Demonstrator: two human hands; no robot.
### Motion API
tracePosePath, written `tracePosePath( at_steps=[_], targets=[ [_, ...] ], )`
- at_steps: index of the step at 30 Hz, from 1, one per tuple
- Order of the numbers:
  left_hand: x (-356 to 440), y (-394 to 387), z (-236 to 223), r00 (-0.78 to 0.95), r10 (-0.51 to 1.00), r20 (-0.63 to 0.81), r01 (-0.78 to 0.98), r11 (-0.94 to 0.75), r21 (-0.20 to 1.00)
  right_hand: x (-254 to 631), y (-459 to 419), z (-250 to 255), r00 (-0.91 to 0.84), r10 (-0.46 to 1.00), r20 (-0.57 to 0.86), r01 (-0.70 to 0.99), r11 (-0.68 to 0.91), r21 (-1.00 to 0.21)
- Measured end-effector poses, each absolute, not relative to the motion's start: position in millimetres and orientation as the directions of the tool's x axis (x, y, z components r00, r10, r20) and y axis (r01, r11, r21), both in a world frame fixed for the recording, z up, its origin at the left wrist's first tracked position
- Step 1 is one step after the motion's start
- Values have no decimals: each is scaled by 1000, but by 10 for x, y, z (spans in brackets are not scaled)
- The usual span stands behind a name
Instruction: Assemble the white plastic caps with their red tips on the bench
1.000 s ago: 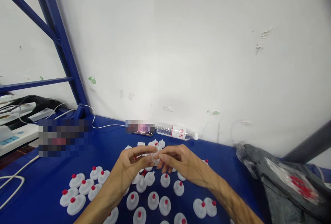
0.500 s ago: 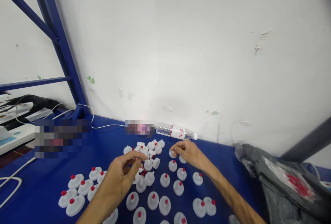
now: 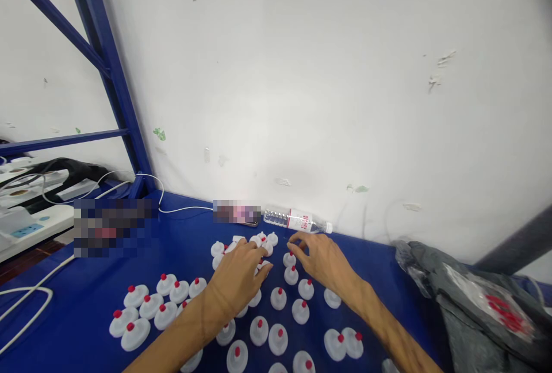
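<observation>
My left hand (image 3: 241, 272) reaches over a pile of white round nozzle caps (image 3: 218, 248), thumb apart from the fingers; some fingertips are hidden among the caps. Just above a standing cap with a red tip (image 3: 289, 259) is my right hand (image 3: 323, 255), its thumb and forefinger apart and nothing visible between them. More red-tipped caps (image 3: 278, 298) stand spread out below and between my hands. Another group of red-tipped caps (image 3: 150, 307) sits to the left of my left forearm, which covers some of them.
A clear plastic bottle (image 3: 297, 220) lies along the wall beside a blurred phone-like item (image 3: 237, 213) with a white cable. Grey plastic bags (image 3: 470, 292) lie on the right. A power strip (image 3: 34, 226) and blue metal frame (image 3: 116, 91) are on the left of the blue table (image 3: 86, 338).
My right hand has let go of the red-tipped cap and lifted slightly from it. My left hand has moved right and away from me, over the pile. The view has shifted slightly.
</observation>
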State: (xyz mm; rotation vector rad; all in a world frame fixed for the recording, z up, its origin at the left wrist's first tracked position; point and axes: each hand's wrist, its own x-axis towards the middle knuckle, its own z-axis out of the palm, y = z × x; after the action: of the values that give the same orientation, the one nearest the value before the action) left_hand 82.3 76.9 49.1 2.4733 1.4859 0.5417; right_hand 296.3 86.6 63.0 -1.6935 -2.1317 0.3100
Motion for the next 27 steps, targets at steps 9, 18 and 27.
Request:
tracePosePath(
  at_steps=[9, 18, 27],
  targets=[
    [971, 879, 602, 376, 904, 202, 796, -427, 428, 2902, 675, 954, -328, 932, 152, 767, 357, -533],
    [960, 781, 878, 341, 892, 296, 635, -450, 628, 2752, 635, 986, -320, 868, 380, 670, 491, -557],
    [954, 794, 678, 535, 841, 79, 831, -541, 128, 2945, 612, 1172, -242, 896, 372, 726, 422, -543]
  ],
)
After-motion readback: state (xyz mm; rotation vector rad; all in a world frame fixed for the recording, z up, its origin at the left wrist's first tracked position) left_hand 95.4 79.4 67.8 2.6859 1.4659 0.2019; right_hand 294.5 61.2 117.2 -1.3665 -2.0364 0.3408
